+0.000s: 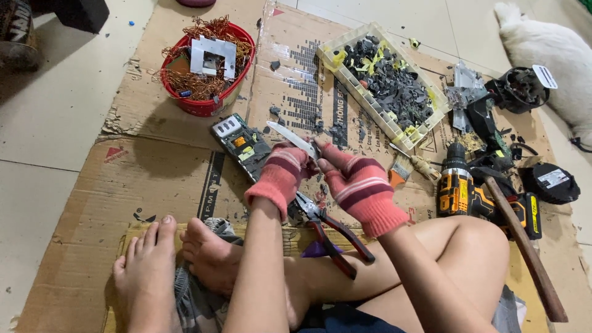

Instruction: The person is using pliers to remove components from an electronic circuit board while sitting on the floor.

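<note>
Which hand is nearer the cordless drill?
Right. The right hand sits just left of the cordless drill; the left hand lies farther left, beyond it.

Printed brown cardboard (185,185) (flattened) underneath

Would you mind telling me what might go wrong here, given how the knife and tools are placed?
1. The knife blade sits between the gloved left hand and right hand; a slip could cut through the knit fabric.
2. The pliers lie against a bare leg and could pinch or scratch it.
3. Bare feet rest on the cardboard near scattered black scraps, which might prick them.
</note>
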